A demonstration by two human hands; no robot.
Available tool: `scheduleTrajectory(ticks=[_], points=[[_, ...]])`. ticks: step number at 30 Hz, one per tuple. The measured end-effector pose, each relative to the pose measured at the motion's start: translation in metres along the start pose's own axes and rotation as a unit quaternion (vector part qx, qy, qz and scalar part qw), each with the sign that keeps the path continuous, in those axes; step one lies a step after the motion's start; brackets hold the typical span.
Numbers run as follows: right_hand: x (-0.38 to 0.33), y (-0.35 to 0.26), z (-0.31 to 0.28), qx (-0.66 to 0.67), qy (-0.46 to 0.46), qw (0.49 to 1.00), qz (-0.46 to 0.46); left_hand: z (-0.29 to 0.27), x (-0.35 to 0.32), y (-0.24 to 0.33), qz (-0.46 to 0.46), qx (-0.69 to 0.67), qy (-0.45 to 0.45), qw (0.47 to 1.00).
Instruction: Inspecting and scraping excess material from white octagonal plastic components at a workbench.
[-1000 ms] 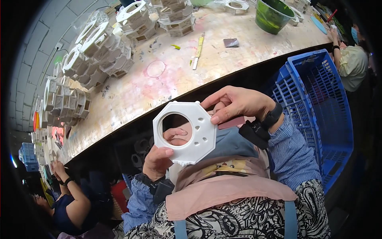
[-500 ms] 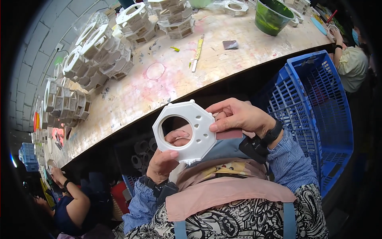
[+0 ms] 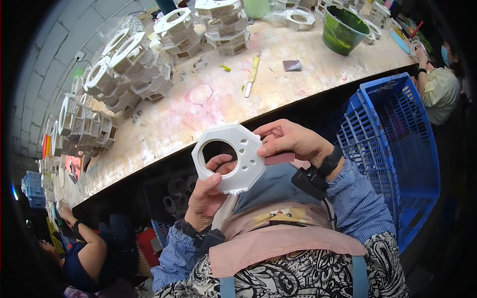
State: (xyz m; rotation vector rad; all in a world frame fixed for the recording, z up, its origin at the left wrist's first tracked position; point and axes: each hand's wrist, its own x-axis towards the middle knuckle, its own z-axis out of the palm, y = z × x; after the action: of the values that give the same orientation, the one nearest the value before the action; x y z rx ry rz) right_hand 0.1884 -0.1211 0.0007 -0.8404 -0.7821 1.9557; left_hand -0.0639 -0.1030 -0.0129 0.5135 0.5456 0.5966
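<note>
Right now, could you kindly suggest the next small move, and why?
Perhaps draw the maroon strip along the edge of the white octagonal frame: the right hand holds the strip beside that edge while the left hand grips the frame.

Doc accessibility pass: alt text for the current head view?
Person's left hand grips a white octagonal piece with a round hole; right hand holds a reddish-brown strip at its edge. Beyond, a stained table bears stacked whitish pieces.

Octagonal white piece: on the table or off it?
Off the table: the left hand grips the octagonal white piece, its fingers showing through the round opening.
</note>
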Motion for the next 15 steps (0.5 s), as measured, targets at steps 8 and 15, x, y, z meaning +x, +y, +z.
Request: scheduleTrajectory(ticks=[8, 15], points=[[0.047, -0.016, -0.012, -0.069, 0.094, 0.993, -0.013, -0.017, 0.026, -0.002, 0.053, -0.038, 0.09, 0.994], [0.083, -0.011, -0.005, -0.275, 0.259, 0.889, -0.258, -0.025, 0.05, 0.003, 0.072, -0.01, 0.155, 0.985]])
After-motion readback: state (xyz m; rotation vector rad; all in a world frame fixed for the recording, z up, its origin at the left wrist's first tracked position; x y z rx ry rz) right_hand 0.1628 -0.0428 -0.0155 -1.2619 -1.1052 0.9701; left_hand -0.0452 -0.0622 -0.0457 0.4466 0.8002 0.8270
